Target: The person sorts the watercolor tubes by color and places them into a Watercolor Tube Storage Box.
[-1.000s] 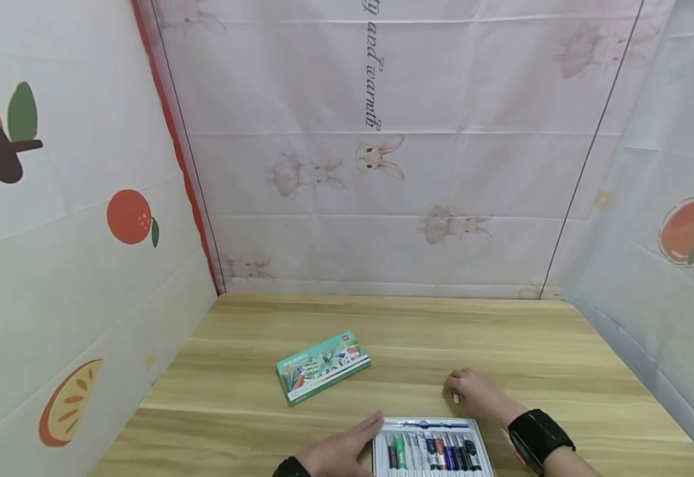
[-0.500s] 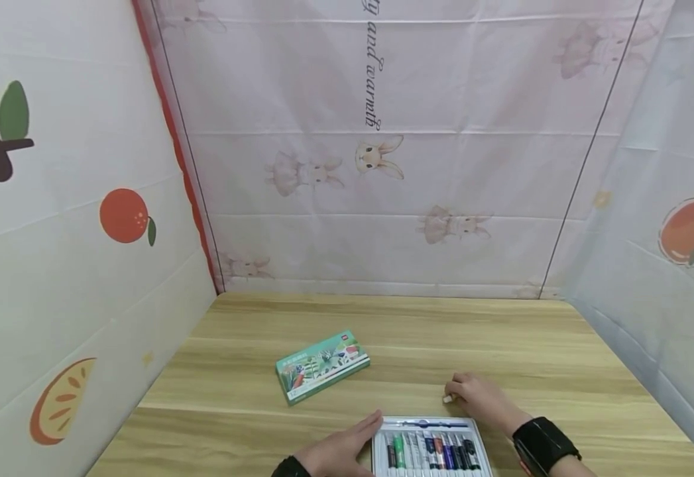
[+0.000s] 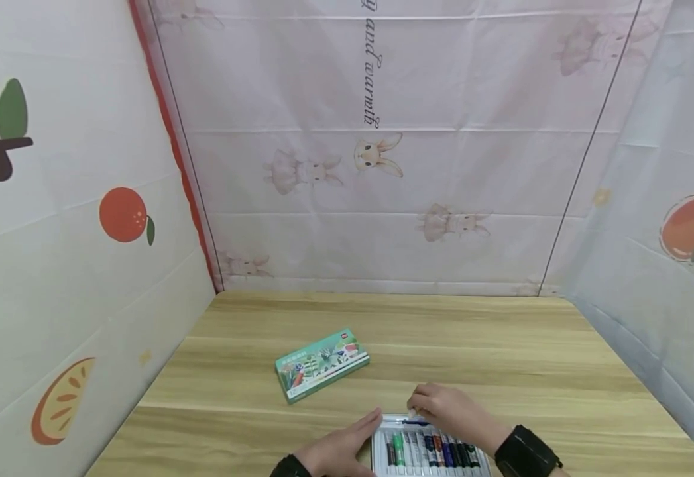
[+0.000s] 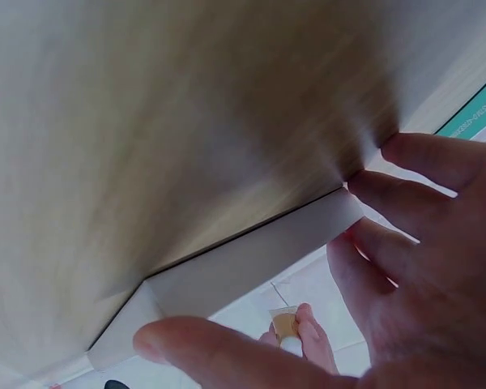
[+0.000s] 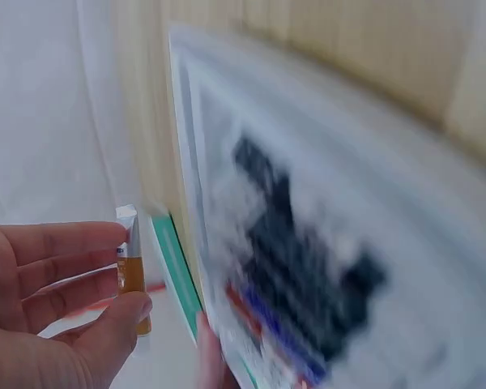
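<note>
My right hand [image 3: 457,416] pinches a small paint tube [image 5: 131,275] between thumb and fingertips, above the back edge of a white tray [image 3: 392,419]. The tube has an ochre band and a silvery crimped end. In the tray lies a row of paint tubes [image 3: 399,450] in green, orange, blue and black, some pale, with a thin blue brush [image 3: 413,423] along the back. My left hand [image 3: 341,449] rests against the tray's left side, fingers extended. In the left wrist view, its fingertips touch the tray's white side wall [image 4: 251,263]. The tray's front end is cut off in the head view.
A flat green box [image 3: 323,366] with plant pictures lies behind the tray, to the left. The wooden table [image 3: 502,344] is bounded by printed cloth walls [image 3: 347,252] at the back and both sides.
My right hand, with the paint tube, has moved left and nearer from beyond the tray's right side to over its back edge. My left hand stays at the tray.
</note>
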`<state>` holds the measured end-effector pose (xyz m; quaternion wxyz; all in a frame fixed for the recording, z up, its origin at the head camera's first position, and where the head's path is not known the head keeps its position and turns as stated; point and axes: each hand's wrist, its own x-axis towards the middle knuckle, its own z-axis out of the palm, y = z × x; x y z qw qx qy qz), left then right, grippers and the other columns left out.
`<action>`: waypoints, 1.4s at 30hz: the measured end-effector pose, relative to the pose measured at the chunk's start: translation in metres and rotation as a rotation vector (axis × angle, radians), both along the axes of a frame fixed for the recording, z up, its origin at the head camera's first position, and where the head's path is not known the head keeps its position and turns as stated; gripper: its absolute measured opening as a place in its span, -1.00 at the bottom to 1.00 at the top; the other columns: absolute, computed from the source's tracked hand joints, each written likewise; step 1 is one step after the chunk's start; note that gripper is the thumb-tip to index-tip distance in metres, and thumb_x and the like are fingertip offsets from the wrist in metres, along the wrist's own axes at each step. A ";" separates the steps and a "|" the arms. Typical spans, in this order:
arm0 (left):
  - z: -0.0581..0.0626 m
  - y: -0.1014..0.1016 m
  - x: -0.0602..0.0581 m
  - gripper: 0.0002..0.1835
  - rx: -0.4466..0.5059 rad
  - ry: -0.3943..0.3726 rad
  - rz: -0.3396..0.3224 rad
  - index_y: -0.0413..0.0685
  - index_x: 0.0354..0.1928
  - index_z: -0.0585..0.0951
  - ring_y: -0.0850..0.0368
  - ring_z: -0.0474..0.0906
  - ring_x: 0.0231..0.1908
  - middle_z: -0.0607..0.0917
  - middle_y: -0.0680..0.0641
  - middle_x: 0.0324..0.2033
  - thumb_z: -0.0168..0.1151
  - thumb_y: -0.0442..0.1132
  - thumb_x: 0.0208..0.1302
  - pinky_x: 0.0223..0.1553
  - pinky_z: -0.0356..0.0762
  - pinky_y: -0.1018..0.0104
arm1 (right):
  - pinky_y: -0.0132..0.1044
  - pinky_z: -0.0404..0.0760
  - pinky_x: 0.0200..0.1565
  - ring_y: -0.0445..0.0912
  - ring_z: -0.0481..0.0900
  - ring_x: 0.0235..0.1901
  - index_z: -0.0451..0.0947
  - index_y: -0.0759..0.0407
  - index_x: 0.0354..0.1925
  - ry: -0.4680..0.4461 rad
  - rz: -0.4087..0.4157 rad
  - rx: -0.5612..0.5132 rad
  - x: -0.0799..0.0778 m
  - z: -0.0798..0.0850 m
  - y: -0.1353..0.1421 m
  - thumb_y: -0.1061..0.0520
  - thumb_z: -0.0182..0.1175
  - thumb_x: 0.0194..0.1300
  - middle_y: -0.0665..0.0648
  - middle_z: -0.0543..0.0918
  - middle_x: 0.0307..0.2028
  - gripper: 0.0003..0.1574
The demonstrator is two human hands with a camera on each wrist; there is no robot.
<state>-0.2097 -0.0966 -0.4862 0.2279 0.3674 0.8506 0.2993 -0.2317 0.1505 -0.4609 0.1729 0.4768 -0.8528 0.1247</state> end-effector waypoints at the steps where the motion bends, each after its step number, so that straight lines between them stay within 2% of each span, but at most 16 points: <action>1: 0.000 0.000 0.000 -0.12 0.003 0.000 -0.002 0.04 0.23 -0.05 0.23 -0.07 0.13 -0.07 0.06 0.21 0.11 0.14 -0.11 -0.01 0.11 0.37 | -0.64 0.36 -0.40 -0.36 0.42 -0.40 0.52 0.05 -0.34 0.002 0.019 0.001 0.003 0.001 -0.004 0.24 0.19 -0.07 -0.11 0.48 -0.40 -0.78; 6: 0.001 -0.001 0.001 -0.13 0.014 -0.039 0.023 0.07 0.23 -0.05 0.26 -0.06 0.12 -0.07 0.09 0.20 0.11 0.13 -0.10 -0.01 0.12 0.37 | -0.66 0.34 -0.35 -0.39 0.40 -0.35 0.51 0.05 -0.33 0.018 0.109 -0.011 0.016 0.002 -0.026 0.22 0.14 0.00 -0.11 0.47 -0.37 -0.82; 10: 0.002 -0.002 0.002 -0.13 0.020 -0.031 0.026 0.08 0.23 -0.06 0.28 -0.02 0.10 -0.07 0.10 0.20 0.11 0.13 -0.09 -0.02 0.14 0.38 | -0.67 0.33 -0.32 -0.43 0.37 -0.31 0.50 0.04 -0.31 0.006 0.176 -0.005 0.025 -0.001 -0.040 0.15 0.07 0.07 -0.12 0.47 -0.34 -0.86; 16: 0.002 -0.003 0.003 -0.15 0.065 -0.070 0.011 0.08 0.24 -0.08 0.28 -0.01 0.09 -0.09 0.08 0.21 0.11 0.10 -0.06 -0.05 0.15 0.41 | -0.69 0.29 -0.30 -0.49 0.28 -0.27 0.44 0.00 -0.26 -0.061 0.271 0.052 0.036 -0.009 -0.053 0.05 0.04 0.09 -0.17 0.43 -0.29 -0.81; 22: 0.004 -0.002 0.001 -0.14 0.092 -0.113 0.004 0.00 0.23 -0.06 0.33 0.05 0.05 -0.09 0.05 0.21 0.14 0.04 -0.06 -0.11 0.20 0.49 | -0.72 0.26 -0.30 -0.50 0.28 -0.27 0.43 0.01 -0.23 -0.156 0.317 0.032 0.038 -0.017 -0.057 -0.05 -0.03 0.12 -0.17 0.40 -0.27 -0.74; 25: 0.005 -0.002 0.001 -0.14 0.092 -0.143 0.021 0.02 0.23 -0.06 0.34 0.03 0.06 -0.08 0.08 0.21 0.14 0.04 -0.06 -0.08 0.17 0.48 | -0.69 0.26 -0.27 -0.48 0.25 -0.28 0.42 -0.03 -0.21 -0.193 0.303 0.035 0.039 -0.020 -0.055 -0.15 -0.04 0.09 -0.18 0.38 -0.27 -0.66; 28: 0.004 -0.003 0.001 -0.15 0.087 -0.135 0.023 0.04 0.23 -0.06 0.32 0.00 0.08 -0.07 0.09 0.20 0.13 0.06 -0.06 -0.05 0.15 0.46 | -0.62 0.28 -0.22 -0.45 0.25 -0.25 0.43 -0.07 -0.20 -0.160 0.250 0.058 0.039 -0.020 -0.052 -0.24 -0.05 0.04 -0.20 0.39 -0.26 -0.58; 30: 0.004 -0.003 0.002 -0.15 0.081 -0.111 0.013 0.02 0.23 -0.06 0.28 -0.04 0.11 -0.08 0.08 0.20 0.12 0.07 -0.06 -0.03 0.13 0.44 | -0.56 0.30 -0.18 -0.42 0.27 -0.21 0.45 -0.05 -0.19 -0.100 0.217 0.080 0.038 -0.019 -0.049 -0.28 -0.04 0.02 -0.18 0.42 -0.25 -0.52; 33: 0.004 -0.002 0.002 -0.15 0.070 -0.072 0.000 0.01 0.23 -0.05 0.26 -0.05 0.12 -0.07 0.06 0.21 0.12 0.07 -0.07 -0.02 0.12 0.43 | -0.52 0.34 -0.19 -0.37 0.32 -0.17 0.47 0.01 -0.17 -0.050 0.189 0.088 0.039 -0.016 -0.046 -0.16 -0.01 0.07 -0.13 0.45 -0.22 -0.59; 37: 0.004 -0.001 0.004 -0.15 0.052 -0.050 0.010 0.01 0.23 -0.02 0.25 -0.05 0.12 -0.05 0.05 0.20 0.15 0.06 -0.09 -0.03 0.13 0.44 | -0.49 0.36 -0.21 -0.31 0.35 -0.15 0.45 0.08 -0.13 -0.092 0.171 0.059 0.044 -0.015 -0.042 0.12 0.02 0.12 -0.10 0.47 -0.21 -0.71; 40: 0.006 0.000 0.005 -0.14 0.042 -0.058 0.039 0.01 0.22 0.00 0.24 -0.04 0.12 -0.05 0.06 0.20 0.17 0.05 -0.11 -0.03 0.13 0.42 | -0.48 0.39 -0.25 -0.30 0.37 -0.17 0.46 0.13 -0.14 -0.130 0.142 0.051 0.051 -0.019 -0.043 0.14 0.03 0.11 -0.08 0.48 -0.19 -0.70; 42: 0.008 0.000 0.005 -0.13 0.038 -0.071 0.060 0.02 0.22 0.00 0.24 -0.04 0.12 -0.04 0.08 0.20 0.18 0.05 -0.14 -0.03 0.13 0.41 | -0.46 0.41 -0.27 -0.27 0.40 -0.19 0.49 0.14 -0.18 -0.092 0.113 0.062 0.054 -0.022 -0.045 0.11 0.05 0.10 -0.05 0.49 -0.19 -0.71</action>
